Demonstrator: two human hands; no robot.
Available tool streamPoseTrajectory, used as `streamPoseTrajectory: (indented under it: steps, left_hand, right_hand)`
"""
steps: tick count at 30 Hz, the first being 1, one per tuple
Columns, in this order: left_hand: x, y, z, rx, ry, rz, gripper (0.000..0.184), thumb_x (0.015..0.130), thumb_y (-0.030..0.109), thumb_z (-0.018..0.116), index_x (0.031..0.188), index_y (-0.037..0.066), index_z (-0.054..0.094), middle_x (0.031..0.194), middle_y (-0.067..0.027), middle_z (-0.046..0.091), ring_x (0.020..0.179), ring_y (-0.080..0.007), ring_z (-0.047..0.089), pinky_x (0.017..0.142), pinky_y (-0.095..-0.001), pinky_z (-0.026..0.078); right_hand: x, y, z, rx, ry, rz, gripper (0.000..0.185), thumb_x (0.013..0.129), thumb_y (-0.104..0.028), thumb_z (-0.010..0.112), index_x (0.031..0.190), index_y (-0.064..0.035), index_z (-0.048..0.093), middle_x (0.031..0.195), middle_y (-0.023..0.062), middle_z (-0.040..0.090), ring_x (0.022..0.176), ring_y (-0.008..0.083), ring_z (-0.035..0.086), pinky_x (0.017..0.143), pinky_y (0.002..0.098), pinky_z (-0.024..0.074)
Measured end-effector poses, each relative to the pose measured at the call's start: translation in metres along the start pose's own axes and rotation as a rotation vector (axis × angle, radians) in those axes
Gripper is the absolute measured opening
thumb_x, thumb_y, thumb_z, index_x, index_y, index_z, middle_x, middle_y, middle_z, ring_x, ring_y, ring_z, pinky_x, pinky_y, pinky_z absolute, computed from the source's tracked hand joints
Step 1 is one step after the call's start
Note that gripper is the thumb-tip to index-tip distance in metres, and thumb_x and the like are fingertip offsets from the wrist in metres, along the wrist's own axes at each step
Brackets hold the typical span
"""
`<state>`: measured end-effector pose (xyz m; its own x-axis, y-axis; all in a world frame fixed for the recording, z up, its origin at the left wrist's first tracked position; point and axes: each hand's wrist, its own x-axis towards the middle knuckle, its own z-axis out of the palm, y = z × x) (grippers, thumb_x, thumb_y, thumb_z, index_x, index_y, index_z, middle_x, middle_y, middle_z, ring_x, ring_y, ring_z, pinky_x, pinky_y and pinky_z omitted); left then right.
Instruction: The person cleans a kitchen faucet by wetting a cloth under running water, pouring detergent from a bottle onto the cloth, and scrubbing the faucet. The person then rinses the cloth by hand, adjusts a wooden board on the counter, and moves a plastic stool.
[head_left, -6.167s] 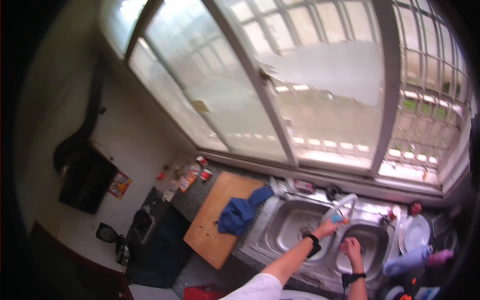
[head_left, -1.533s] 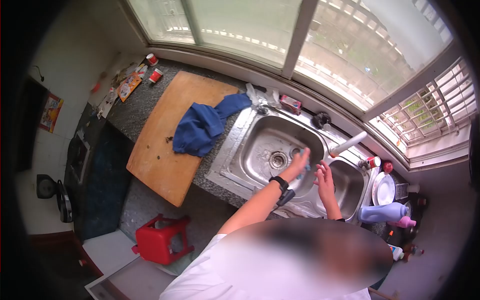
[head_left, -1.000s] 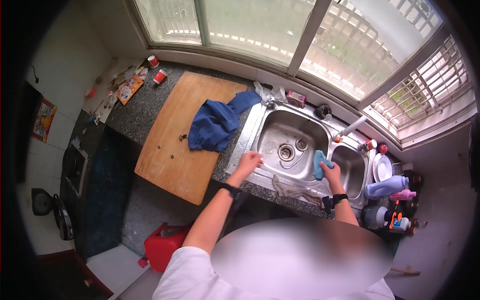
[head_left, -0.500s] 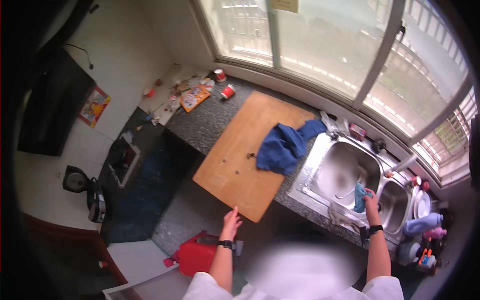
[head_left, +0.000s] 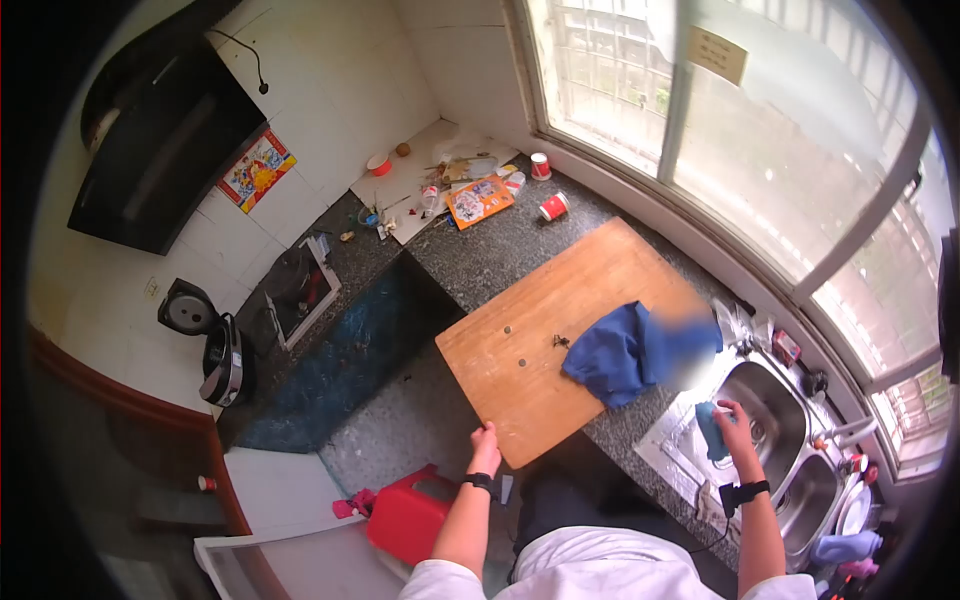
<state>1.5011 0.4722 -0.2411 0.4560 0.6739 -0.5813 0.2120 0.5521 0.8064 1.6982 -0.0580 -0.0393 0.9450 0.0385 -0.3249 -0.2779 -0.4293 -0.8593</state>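
My left hand (head_left: 484,452) grips the near edge of a large wooden board (head_left: 530,385), close to its front corner. The board lies across the grey speckled counter and juts out over the front edge. Pinched in my right hand (head_left: 736,428) is a teal cloth (head_left: 711,432), held above the near left part of the metal sink (head_left: 757,385). A crumpled blue cloth (head_left: 610,355) rests on the right part of the board. A few small dark bits (head_left: 561,341) lie on the wood beside it.
Red-and-white paper cups (head_left: 553,207) and an orange packet (head_left: 481,202) are on the back counter (head_left: 500,245). A red plastic container (head_left: 408,522) stands on the floor by my left forearm. A faucet (head_left: 850,432), plates (head_left: 853,508) and bottles line the sink's right side.
My left hand has closed on the board's edge, where its fingers were stretched out before. My right hand has moved the teal cloth leftward over the sink. The view has shifted left.
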Motion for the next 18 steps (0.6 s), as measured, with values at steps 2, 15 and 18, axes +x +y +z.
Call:
streamPoseTrajectory:
  steps: [2,15,18]
  left_hand:
    - [0.035,0.036,-0.001,-0.03,0.036,0.047,0.021,0.102,0.016,0.056,0.088,0.002,0.064,0.079,0.0013,0.059,0.072,-0.0099,0.047,0.067,-0.0319,0.045]
    - [0.371,0.301,-0.002,0.5,-0.203,0.19,0.023,0.1,0.016,0.064,0.106,-0.005,0.071,0.095,-0.0065,0.074,0.08,-0.0116,0.065,0.074,-0.0288,0.052]
    - [0.372,0.34,0.003,0.706,-0.257,0.312,0.032,0.093,0.023,0.072,0.111,-0.003,0.067,0.103,-0.0103,0.072,0.09,-0.0191,0.067,0.081,-0.0356,0.052]
  right_hand:
    - [0.028,-0.003,0.034,-0.252,0.13,-0.019,0.054,0.083,-0.032,0.075,0.126,-0.002,0.06,0.105,0.0189,0.066,0.098,0.0244,0.063,0.085,0.0363,0.051]
    - [0.127,-0.081,0.229,-0.648,0.118,0.29,0.114,0.061,-0.04,0.096,0.148,0.0017,0.035,0.146,0.0277,0.032,0.131,0.0431,0.045,0.11,0.0441,0.0416]
    - [0.125,-0.111,0.269,-0.737,0.11,0.207,0.112,0.055,-0.037,0.098,0.145,-0.0012,0.04,0.135,0.0216,0.045,0.126,0.039,0.051,0.103,0.0438,0.0475]
